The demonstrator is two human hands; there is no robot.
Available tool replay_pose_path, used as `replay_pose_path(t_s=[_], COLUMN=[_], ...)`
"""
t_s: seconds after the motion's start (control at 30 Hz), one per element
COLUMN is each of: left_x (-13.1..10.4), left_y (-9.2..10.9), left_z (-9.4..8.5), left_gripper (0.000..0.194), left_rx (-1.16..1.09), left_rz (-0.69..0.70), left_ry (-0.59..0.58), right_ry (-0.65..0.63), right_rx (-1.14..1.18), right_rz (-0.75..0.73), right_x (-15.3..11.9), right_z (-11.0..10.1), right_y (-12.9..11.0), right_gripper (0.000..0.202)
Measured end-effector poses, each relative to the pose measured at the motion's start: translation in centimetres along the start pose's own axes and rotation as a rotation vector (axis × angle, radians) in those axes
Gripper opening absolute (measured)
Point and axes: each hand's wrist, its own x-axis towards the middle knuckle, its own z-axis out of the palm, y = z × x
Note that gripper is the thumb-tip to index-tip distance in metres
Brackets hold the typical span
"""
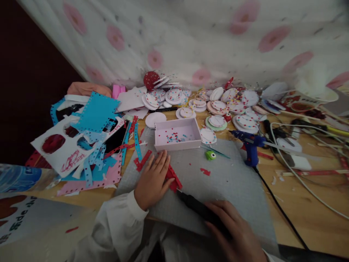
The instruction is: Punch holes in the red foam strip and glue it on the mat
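My left hand (154,178) lies flat on the grey mat, fingers stretched out, its fingertips and thumb beside and partly over a red strip with small notches or holes (174,177). My right hand (236,229), slightly blurred, is wrapped round a thick black-handled tool with a thin metal tip (200,208). The tip touches or nearly touches the near end of the red strip, close to my left thumb. Behind my left hand stands a shallow white box (177,146) with small red and blue dots inside. A green eye-like bead (210,155) rests to its right.
At left is a heap of blue (95,111), white and pink perforated sheets, near a plastic bottle (19,177). Pin-studded white discs (245,123) crowd the back. A blue glue gun (251,143) with a black cord and a white cable (296,178) lie at right.
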Motion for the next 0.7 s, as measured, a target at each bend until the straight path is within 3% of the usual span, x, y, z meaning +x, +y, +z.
replay_pose_path(t_s=[0.2,0.43,0.7], left_x=[-0.5,-0.3,-0.3], left_y=[1.4,3.5,3.9], left_z=[0.1,0.5,0.8], left_gripper=[0.056,0.076,0.072], left_rx=[-0.041,-0.023,-0.025], left_rz=[-0.074,-0.266,-0.252], left_ry=[-0.009,0.096,0.050], right_ry=[0.015,0.039,0.083], right_rx=[-0.011,-0.033,-0.089], right_rz=[0.009,0.009,0.004], right_x=[-0.2,-0.1,0.0], right_z=[0.6,0.7,0.7], right_y=[-0.2,-0.2,0.0], right_gripper=[0.029,0.031,0.031])
